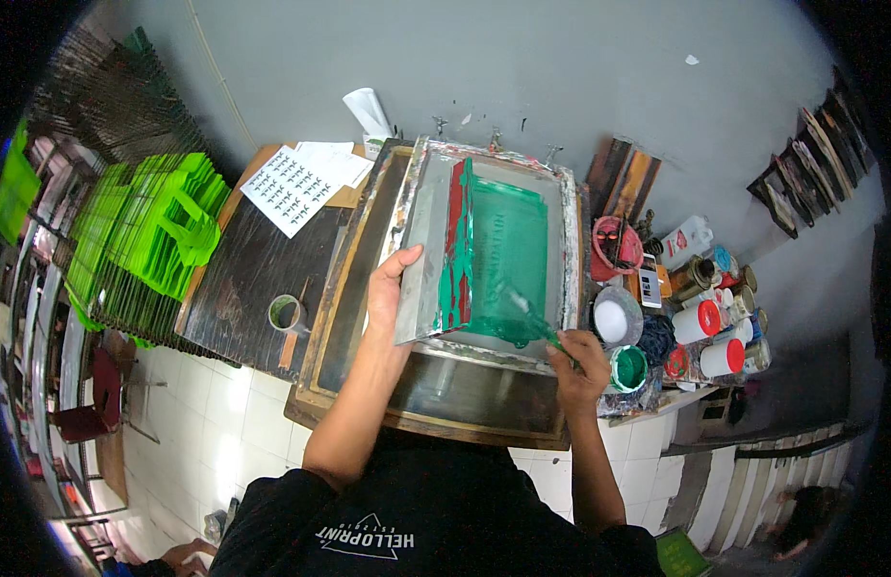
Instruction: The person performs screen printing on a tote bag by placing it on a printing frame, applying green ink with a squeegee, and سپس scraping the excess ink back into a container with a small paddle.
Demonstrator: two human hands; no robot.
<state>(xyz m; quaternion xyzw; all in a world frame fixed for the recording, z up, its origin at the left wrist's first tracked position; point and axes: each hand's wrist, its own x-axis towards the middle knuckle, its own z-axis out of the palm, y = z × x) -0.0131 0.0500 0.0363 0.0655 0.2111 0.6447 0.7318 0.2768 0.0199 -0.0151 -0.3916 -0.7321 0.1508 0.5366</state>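
Observation:
My left hand [392, 288] grips the edge of a wide squeegee [428, 274] with a grey holder and a red blade streaked with green ink. The squeegee is tilted up over the left part of a screen-printing frame [572, 240]. In my right hand [584, 371], closed around its handle, is a slim spatula-like tool [530, 313] smeared with green. Its tip is over the lower part of the green-inked mesh [513, 231], where faint lettering shows. I cannot tell whether the tip touches the mesh. Beside my right hand stands an open tub of green ink [616, 383].
Right of the frame are a pink basket [619, 248], a white container [614, 322], a phone [649, 284] and several red-lidded tubs [698, 322]. At left are printed sheets [290, 188], a tape roll [286, 313] and bright green pieces [176, 226] on a wire rack.

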